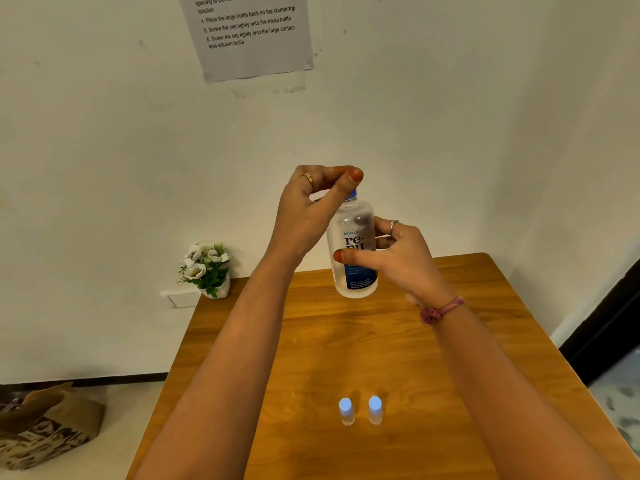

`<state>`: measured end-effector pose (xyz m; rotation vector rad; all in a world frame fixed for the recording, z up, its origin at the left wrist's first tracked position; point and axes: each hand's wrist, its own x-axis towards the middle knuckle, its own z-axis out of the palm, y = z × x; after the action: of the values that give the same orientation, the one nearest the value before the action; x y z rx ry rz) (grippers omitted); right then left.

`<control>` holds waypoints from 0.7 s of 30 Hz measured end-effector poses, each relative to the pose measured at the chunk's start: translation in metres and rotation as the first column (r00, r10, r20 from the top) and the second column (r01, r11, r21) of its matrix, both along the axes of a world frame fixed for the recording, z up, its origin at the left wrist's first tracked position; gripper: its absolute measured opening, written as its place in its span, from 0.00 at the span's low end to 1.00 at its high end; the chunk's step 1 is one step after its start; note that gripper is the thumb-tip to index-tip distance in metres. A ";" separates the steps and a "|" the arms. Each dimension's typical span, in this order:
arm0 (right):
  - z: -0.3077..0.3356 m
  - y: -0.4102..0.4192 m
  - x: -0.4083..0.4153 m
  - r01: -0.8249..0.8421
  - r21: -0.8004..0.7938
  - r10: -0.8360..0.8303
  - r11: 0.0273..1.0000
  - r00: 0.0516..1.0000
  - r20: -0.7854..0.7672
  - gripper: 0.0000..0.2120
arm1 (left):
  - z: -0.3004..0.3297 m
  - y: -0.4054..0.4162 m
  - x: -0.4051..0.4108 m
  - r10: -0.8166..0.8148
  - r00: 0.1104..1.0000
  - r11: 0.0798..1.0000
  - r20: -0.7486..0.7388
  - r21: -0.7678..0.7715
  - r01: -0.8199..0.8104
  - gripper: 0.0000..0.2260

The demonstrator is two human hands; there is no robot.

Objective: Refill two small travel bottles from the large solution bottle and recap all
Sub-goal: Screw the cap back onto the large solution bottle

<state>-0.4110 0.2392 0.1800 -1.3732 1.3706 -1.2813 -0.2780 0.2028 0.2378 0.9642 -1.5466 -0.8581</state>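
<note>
Hands [311, 206] on "re-nu" bottle [355, 251]

The large bottle [354, 251] is held upright above the far part of the wooden table [485, 341], gripped around its middle by the right hand [398, 258]. Its blue cap [352, 193] is pinched by the curled fingers of the left hand [311, 206]. Two small capped bottles [345, 411] [375, 409] are seen standing side by side nearer the camera. A flower pot [211, 271] is noted by the wall.
</note>
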 end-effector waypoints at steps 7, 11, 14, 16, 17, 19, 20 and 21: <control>-0.003 0.005 -0.003 0.001 0.007 -0.001 1.000 1.000 0.013 0.24 | -0.001 0.000 0.005 -0.111 0.994 0.992 -0.005 0.052 0.111 0.09; -0.005 0.007 -0.003 -0.002 0.000 0.002 1.000 1.000 0.020 0.22 | -0.004 0.004 0.003 -0.176 0.984 0.982 0.008 0.078 0.174 0.09; -0.005 0.008 -0.003 0.010 -0.012 -0.010 1.000 1.000 0.003 0.23 | -0.004 0.006 -0.003 -0.105 0.994 0.993 0.011 0.060 0.104 0.06; -0.004 0.010 -0.004 0.012 -0.023 -0.013 1.000 1.000 -0.020 0.22 | -0.003 0.006 -0.006 -0.021 0.999 1.000 0.033 0.022 0.020 0.03; -0.004 0.010 -0.004 0.013 -0.027 -0.014 1.000 0.999 -0.031 0.22 | -0.003 0.005 -0.006 -0.008 0.999 1.000 0.038 0.015 0.007 0.03; -0.004 0.011 -0.005 0.016 -0.024 -0.017 1.000 0.999 -0.040 0.22 | -0.002 0.004 -0.005 -0.039 0.999 0.999 0.034 0.036 0.037 0.04; -0.004 0.011 -0.006 0.020 -0.019 -0.020 1.000 0.999 -0.039 0.22 | -0.002 0.004 -0.004 -0.061 0.997 0.997 0.038 0.047 0.059 0.05; -0.004 0.011 -0.006 0.024 -0.014 -0.024 1.000 0.999 -0.037 0.22 | -0.002 0.004 -0.003 -0.075 0.996 0.996 0.047 0.049 0.073 0.06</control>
<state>-0.4170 0.2501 0.1757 -1.3996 1.4096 -1.2888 -0.2807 0.2067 0.2361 0.9732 -1.6182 -0.9326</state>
